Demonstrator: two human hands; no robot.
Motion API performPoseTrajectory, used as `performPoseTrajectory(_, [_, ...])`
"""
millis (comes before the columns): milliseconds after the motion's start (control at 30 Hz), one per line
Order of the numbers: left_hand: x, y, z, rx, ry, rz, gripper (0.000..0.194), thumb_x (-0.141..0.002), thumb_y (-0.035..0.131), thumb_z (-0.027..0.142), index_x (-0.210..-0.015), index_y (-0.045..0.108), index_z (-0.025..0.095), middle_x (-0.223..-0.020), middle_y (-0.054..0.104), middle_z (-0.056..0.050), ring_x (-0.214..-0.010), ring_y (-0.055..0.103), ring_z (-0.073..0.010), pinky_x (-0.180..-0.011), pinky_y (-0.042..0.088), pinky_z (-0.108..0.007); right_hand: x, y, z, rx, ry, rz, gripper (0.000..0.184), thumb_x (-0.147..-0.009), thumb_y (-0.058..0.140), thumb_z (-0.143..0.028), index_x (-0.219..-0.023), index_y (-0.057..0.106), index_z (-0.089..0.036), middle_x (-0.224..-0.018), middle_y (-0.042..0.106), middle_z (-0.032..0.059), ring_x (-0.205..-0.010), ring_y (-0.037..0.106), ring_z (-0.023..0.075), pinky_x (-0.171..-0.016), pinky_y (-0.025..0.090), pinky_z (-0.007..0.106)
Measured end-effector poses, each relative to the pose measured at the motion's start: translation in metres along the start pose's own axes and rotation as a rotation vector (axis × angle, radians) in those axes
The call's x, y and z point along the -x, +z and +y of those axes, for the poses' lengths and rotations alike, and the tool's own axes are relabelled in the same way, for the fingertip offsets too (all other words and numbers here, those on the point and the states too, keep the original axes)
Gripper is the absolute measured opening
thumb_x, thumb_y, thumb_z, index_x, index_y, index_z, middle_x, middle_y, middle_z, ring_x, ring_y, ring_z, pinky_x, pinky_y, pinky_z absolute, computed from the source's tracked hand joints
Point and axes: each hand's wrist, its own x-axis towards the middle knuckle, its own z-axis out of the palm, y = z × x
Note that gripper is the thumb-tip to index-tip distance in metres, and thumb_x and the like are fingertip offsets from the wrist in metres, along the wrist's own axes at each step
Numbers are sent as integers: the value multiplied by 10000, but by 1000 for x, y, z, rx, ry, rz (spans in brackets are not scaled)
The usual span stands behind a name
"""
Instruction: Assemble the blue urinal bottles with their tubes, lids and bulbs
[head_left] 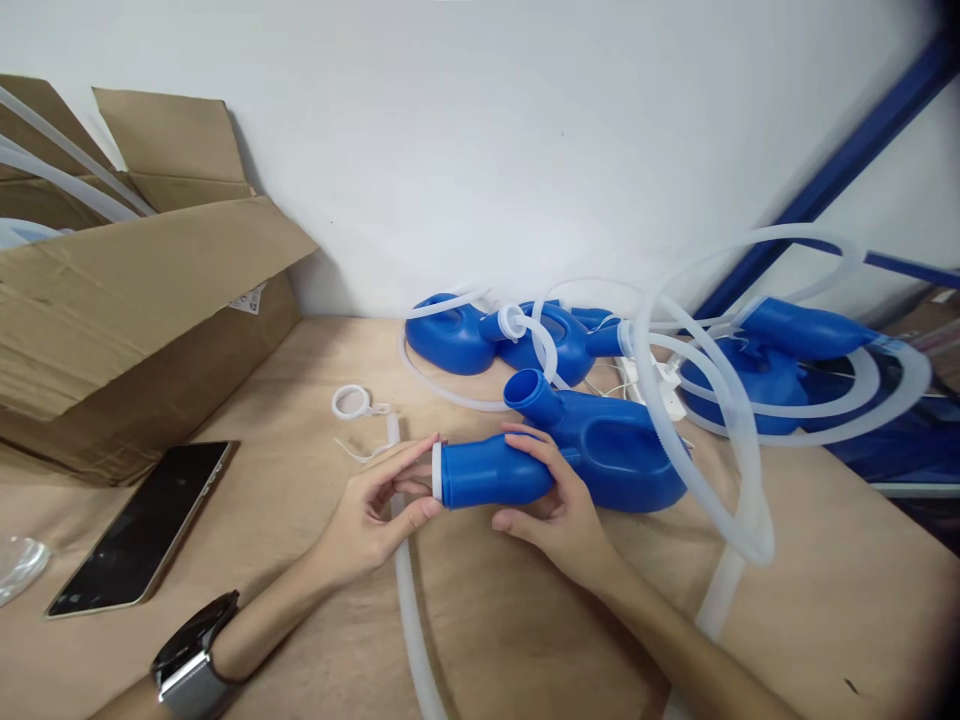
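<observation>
Brown cardboard box (150,310) far L, pale tubing sticking out of its top; below it, our phone (146,525), screen dark, lying on the bench. Watch (196,650) on our L wrist. Next, a white tabbed ring (336,405) loose on the wood, apart from both hands; one translucent tube (411,610) runs down under our L hand (379,505). That hand is part closed, fingertips above and thumb below, pinching the white collar (437,475) at the L end of the blue neck piece (491,472), approx. mid-bench. Our R hand (562,505) is curved, half open, fingers over the piece's R end, steadying it; thumb contact unclear. Can't tell if that end joins the blue bottle (622,490) just behind, open spout up. Further R, coiled tubing (739,420) and another blue bottle (757,385). Step, in our judgement: seating or checking the collar on the rim, prob. nearly flush. Next move calls for R hand firm, L pressure even all round, collar kept square.
</observation>
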Motion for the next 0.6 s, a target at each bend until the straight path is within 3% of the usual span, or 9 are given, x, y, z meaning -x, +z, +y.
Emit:
performPoseTrajectory(67, [1, -1, -1, -20, 19, 4, 578, -928, 886, 241, -1483, 727, 264, -1534, 697, -188, -1306, 752, -369, -933, 718, -382, 1, 2, -2, 6, 59, -26, 608, -804, 973, -519, -1339, 726, -367, -1550, 624, 84, -1495, 535, 362, -1250, 460, 566])
performPoseTrajectory(167, [2, 0, -1, -46, 51, 13, 592, -916, 890, 213, -1479, 728, 300, -1533, 701, -173, -1290, 762, -355, -913, 725, -375, 2, 5, -5, 8, 101, -8, 585, -808, 964, -513, -1318, 724, -352, -1503, 637, 83, -1441, 573, 351, -1221, 493, 537])
performPoseTrajectory(300, [1, 2, 2, -83, 91, 16, 595, -908, 895, 216, -1471, 732, 321, -1498, 730, -156, -1239, 791, -336, -897, 729, -366, 4, 7, -6, 18, 71, 33, 556, -811, 962, -493, -1287, 716, -342, -1481, 617, 95, -1402, 598, 345, -1130, 564, 494])
performPoseTrajectory(467, [0, 3, 6, -127, 130, 28, 614, -883, 917, 216, -1457, 735, 338, -1414, 781, -128, -1108, 842, -304, -889, 733, -369, 6, 7, -7, 65, 37, 58, 552, -803, 966, -481, -1277, 717, -345, -1450, 620, 98, -1370, 616, 352, -1138, 555, 516])
performPoseTrajectory(600, [0, 3, 7, -149, 147, 9, 628, -904, 910, 235, -1472, 702, 404, -1439, 760, -80, -1142, 834, -299, -911, 727, -359, 5, 7, -6, 66, 34, 54, 542, -798, 968, -476, -1263, 721, -344, -1420, 621, 93, -1345, 625, 343, -1132, 557, 505])
